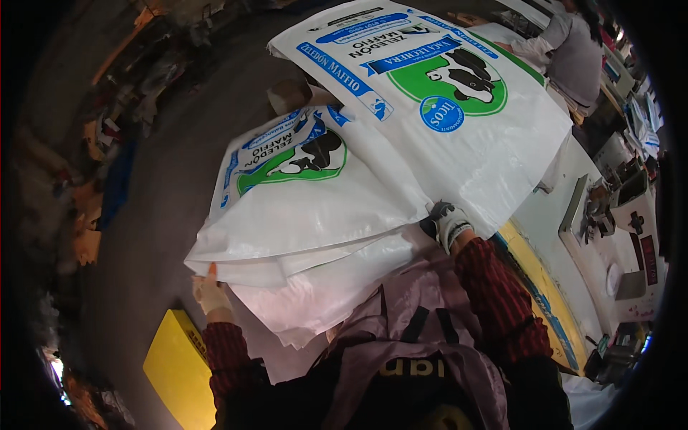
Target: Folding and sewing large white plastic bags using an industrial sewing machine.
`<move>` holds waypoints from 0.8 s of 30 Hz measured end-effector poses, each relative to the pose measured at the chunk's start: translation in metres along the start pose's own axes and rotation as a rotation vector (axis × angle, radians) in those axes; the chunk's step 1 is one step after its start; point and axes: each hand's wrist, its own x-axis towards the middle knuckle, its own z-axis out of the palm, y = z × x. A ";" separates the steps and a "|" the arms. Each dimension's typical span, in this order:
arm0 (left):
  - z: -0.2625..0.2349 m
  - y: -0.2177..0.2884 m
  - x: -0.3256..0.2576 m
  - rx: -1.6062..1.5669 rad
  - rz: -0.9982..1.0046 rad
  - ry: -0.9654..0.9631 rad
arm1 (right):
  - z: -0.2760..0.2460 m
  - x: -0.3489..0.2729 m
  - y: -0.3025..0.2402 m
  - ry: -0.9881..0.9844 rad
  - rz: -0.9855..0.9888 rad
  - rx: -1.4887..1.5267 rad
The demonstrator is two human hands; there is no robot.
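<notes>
A large white woven feed sack (301,222), printed with a cow on a green patch and blue bands, spreads out before me. Its near edge shows loose layers and a pale underside hanging toward my lap. My left hand (212,295) pinches the sack's near left corner, thumb on top. Farther right, my right hand (450,223), in a white and dark glove, grips the near edge beside a fold; its fingertips are partly hidden. A second printed panel of white sack material (502,158) lies beyond it on the table; where the two join or overlap I cannot tell.
At the right stands a white sewing machine (638,208) on a pale table (573,172) with a worn yellow edge (545,294). A yellow block-like object (175,365) is at the lower left. Another person (577,57) works at the far right.
</notes>
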 end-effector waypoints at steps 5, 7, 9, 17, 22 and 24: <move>-0.029 0.019 -0.032 0.130 0.272 0.706 | -0.003 0.020 0.063 0.031 -0.458 -0.955; -0.039 0.001 -0.070 0.447 0.288 0.637 | 0.000 0.028 0.078 -0.061 -0.360 -0.907; -0.079 -0.034 -0.103 1.334 0.337 0.546 | -0.005 0.033 0.098 -0.129 -0.372 -1.318; -0.046 -0.058 -0.173 2.187 0.541 -0.341 | -0.035 0.032 0.123 0.199 -0.108 -0.877; -0.072 -0.115 -0.140 2.265 0.640 -0.590 | -0.024 0.061 0.135 0.252 -0.256 -0.905; -0.065 -0.149 -0.123 2.277 0.750 -0.623 | -0.022 0.073 0.148 0.330 -0.290 -0.810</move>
